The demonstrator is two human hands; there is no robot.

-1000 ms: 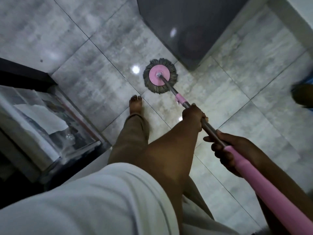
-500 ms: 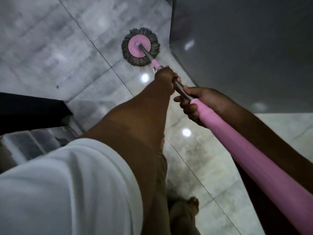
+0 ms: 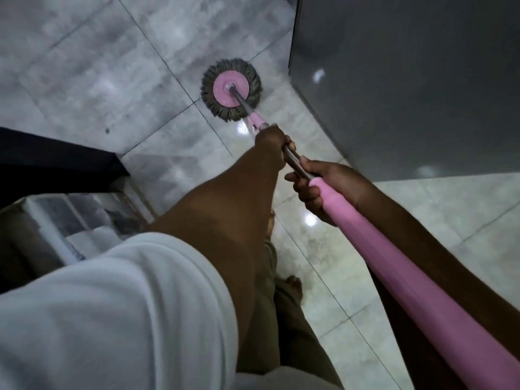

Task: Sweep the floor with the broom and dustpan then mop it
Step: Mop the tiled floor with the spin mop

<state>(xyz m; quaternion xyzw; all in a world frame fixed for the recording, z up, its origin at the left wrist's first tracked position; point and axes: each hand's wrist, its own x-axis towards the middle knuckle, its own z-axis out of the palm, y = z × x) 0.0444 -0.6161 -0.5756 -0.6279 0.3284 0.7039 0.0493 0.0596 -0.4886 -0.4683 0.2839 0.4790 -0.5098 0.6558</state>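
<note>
A round mop head (image 3: 231,90), grey strands around a pink disc, rests flat on the pale tiled floor (image 3: 92,66) ahead of me. Its metal shaft runs back towards me into a thick pink handle (image 3: 394,263). My left hand (image 3: 272,144) is wrapped around the metal shaft, lower down near the pink collar. My right hand (image 3: 320,182) grips where the metal shaft meets the pink handle. No broom or dustpan shows in this view.
A large grey glossy panel (image 3: 408,88) stands close on the right of the mop head. A dark ledge (image 3: 53,161) and a glass-fronted unit (image 3: 70,218) sit at the left. My bare foot (image 3: 292,285) stands on the tiles below my arms.
The mop head has shifted right and nearer to me, close to the grey panel's edge. Both hands keep the same grip on the shaft.
</note>
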